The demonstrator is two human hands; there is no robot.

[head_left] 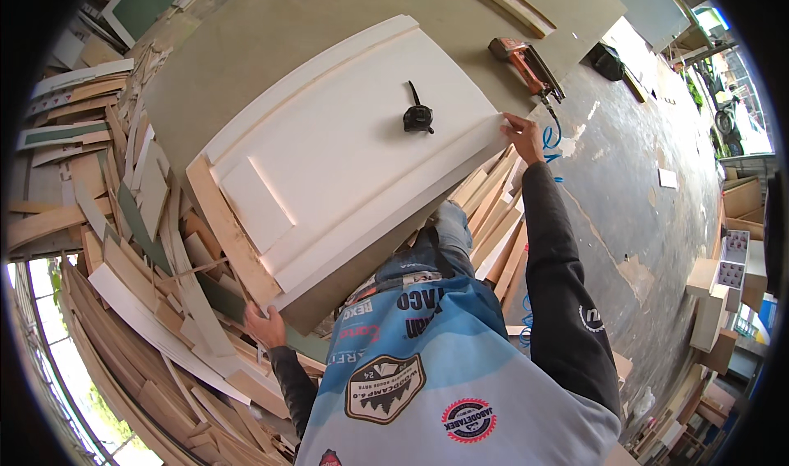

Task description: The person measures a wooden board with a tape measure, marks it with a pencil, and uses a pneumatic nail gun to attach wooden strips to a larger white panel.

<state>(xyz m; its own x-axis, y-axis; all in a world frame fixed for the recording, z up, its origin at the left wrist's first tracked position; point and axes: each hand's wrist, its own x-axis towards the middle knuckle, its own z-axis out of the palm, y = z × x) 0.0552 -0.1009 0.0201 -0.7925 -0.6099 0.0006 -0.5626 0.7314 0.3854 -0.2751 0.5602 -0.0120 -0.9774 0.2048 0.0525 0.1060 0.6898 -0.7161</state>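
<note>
A large white panel (345, 129) with raised strips along its edges and a bare wood strip at its left end lies before me. My right hand (526, 137) is closed on its right near corner, thumb and fingers at the edge. At the left near corner, my left hand (265, 326) is closed with its fingertips at the panel's edge; part of its grip is hidden. On the panel's face rests a black tape measure (417, 119). An orange and black nail gun (528, 67) lies just beyond the right corner, joined to a blue coiled air hose (552, 141).
The panel lies on a broad grey-brown board (185, 88). Wood offcuts (156, 195) are heaped along the left, and several strips (497, 211) lie under the near right side. A long wooden strip (501, 2) lies at the far edge. Worn concrete floor (633, 195) stretches rightward.
</note>
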